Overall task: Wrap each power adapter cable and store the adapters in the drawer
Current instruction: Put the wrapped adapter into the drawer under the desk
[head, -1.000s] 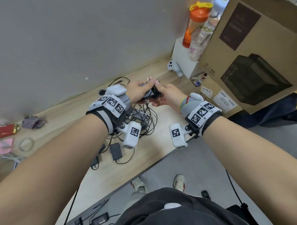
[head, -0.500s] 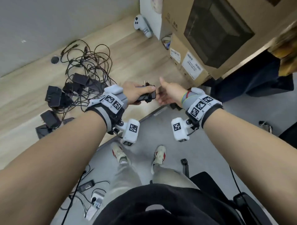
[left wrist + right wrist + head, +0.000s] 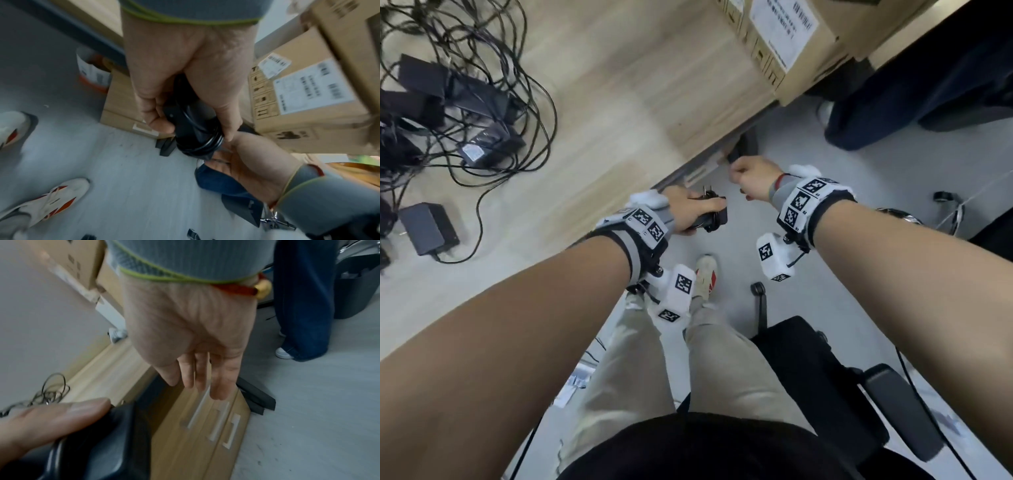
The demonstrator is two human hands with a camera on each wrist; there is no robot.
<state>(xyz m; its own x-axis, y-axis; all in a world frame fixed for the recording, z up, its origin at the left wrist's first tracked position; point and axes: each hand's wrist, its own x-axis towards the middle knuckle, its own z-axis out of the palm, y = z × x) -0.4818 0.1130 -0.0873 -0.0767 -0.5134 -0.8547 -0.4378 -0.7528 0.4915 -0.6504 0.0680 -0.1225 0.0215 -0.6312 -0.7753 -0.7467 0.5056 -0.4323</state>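
The left hand (image 3: 690, 209) has its grip closed round a black power adapter (image 3: 193, 129) whose cable (image 3: 207, 141) is already coiled about the body; thumb on one side, fingers on the other, with the plug prongs (image 3: 705, 190) poking up past the knuckles. The bundle hangs in the air just off the front edge of the bench (image 3: 640, 113), over the floor.

The right hand (image 3: 751, 176) holds nothing. In the right wrist view its fingers (image 3: 218, 379) are straight and loose, pointing down at the wooden drawer fronts (image 3: 197, 431) below the bench edge, close above the pale recessed handles (image 3: 220, 420) but apparently not yet on one. The head view is too blurred to settle contact.

The step in hand looks like opening a drawer to stow the wrapped adapter. To do it well, the right fingers should hook fully into one handle recess and pull straight out, while the left keeps its squeeze across the coils so the wrap does not spring loose.

Both forearms reach forward and down, wrists near each other. More adapters (image 3: 476, 150) lie tangled in loose cable near the far left of the bench, still to be wrapped.
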